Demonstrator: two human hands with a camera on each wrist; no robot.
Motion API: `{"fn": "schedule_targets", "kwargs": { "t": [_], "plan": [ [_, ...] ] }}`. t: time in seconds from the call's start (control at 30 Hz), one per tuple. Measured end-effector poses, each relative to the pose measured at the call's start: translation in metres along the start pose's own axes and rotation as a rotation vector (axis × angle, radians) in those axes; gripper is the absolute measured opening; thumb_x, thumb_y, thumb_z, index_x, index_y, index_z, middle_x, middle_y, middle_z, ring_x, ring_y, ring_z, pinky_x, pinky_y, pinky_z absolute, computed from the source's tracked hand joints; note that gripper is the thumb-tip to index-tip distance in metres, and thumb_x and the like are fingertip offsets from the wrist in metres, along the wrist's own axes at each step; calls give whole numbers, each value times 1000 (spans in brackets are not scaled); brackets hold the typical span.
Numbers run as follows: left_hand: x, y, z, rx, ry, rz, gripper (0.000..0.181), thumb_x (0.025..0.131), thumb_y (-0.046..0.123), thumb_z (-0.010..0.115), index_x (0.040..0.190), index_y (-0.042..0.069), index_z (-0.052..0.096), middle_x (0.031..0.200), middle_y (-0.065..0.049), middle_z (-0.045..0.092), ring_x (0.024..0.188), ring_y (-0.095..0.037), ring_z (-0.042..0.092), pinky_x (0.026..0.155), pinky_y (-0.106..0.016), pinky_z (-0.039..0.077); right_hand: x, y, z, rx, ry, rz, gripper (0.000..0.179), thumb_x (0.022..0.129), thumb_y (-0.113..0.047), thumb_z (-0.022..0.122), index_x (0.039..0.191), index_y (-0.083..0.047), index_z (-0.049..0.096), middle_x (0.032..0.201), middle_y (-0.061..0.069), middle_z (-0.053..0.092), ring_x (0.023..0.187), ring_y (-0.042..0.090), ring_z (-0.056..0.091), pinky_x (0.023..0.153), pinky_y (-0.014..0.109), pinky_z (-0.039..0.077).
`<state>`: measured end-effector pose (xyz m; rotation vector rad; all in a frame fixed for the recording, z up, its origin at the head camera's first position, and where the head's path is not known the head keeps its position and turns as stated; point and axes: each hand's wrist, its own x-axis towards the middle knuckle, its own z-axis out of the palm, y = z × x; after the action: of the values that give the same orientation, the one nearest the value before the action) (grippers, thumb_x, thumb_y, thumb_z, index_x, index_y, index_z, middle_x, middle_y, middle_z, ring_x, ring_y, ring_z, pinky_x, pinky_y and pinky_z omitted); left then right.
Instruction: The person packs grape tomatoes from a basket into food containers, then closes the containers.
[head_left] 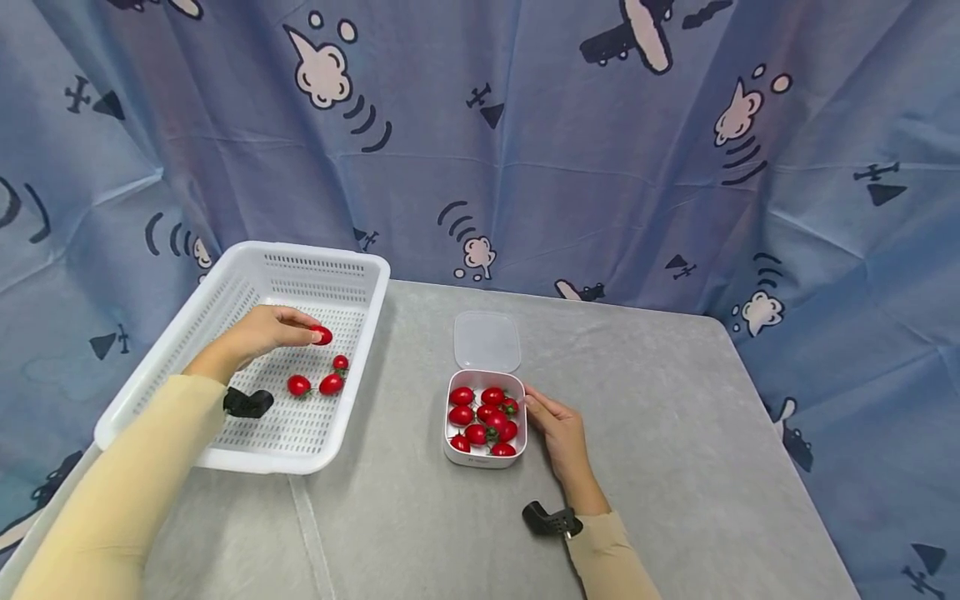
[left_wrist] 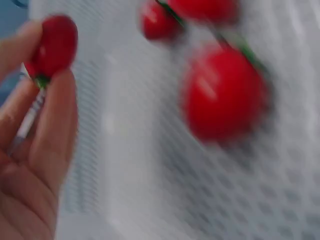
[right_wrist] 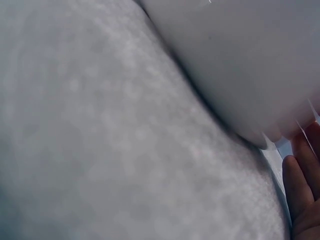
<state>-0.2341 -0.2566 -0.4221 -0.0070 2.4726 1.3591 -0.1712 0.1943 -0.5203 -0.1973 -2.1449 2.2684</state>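
My left hand (head_left: 264, 332) pinches a red cherry tomato (head_left: 322, 335) between thumb and fingers above the white perforated basket (head_left: 375, 333). In the left wrist view the held tomato (left_wrist: 56, 44) shows a green stem end pointing down. Below the hand, a few loose cherry tomatoes (head_left: 298, 385) lie on the basket's floor. My right hand (head_left: 561, 433) rests against the right side of a small white box (head_left: 480, 461), its fingers fairly straight along the wall. Inside the box sit several cherry tomatoes (head_left: 477, 433). The right wrist view shows the box's wall (right_wrist: 240, 65) close up.
Behind the box, a translucent square lid (head_left: 486, 340) lies on the grey tabletop (head_left: 660, 417). A blue patterned curtain (head_left: 540, 150) hangs along the table's back. Each wrist wears a black camera (head_left: 551, 520).
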Motion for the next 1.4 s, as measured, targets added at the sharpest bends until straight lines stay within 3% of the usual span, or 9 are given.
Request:
{"fn": "schedule_targets", "kwargs": {
  "t": [0.27,0.4,0.6,1.03,1.27,1.4],
  "plan": [
    [-17,51,12,-217,128,49,47,88,31,76,122,1,64,83,27,69,95,2,60,95,-27,43,1,0,1,-20,9,9,39,92,-14,71,124,6,65,118,3,72,103,-4,67,89,17,54],
    [-26,76,33,-245,160,80,48,87,30,77,122,0,65,84,27,68,100,-4,59,98,-30,41,0,1,1,-16,13,8,38,92,-12,70,124,7,65,118,4,72,103,-3,67,89,17,55],
    [-36,100,71,-271,142,78,47,83,34,80,120,7,70,96,14,72,109,-16,56,95,-32,43,-1,2,1,-6,10,5,37,92,-11,69,124,8,64,118,4,72,103,-3,68,88,17,55],
    [-51,124,141,-376,104,198,35,83,16,80,115,4,73,105,-7,76,91,-9,66,85,-24,52,0,2,0,-9,14,7,38,92,-12,70,124,7,65,123,12,69,102,-2,68,88,18,55],
    [-49,129,170,-489,81,194,32,83,14,79,113,3,74,100,-8,76,91,-12,67,84,-25,54,0,1,1,-19,6,8,38,93,-12,69,125,7,64,121,9,70,101,-3,68,88,17,55],
    [-44,130,183,-460,84,178,29,83,16,80,110,7,75,102,-8,76,95,-16,67,82,-25,54,-1,1,0,-11,10,15,38,93,-13,69,125,7,64,117,2,73,101,-3,68,88,18,55]
  ]
}}
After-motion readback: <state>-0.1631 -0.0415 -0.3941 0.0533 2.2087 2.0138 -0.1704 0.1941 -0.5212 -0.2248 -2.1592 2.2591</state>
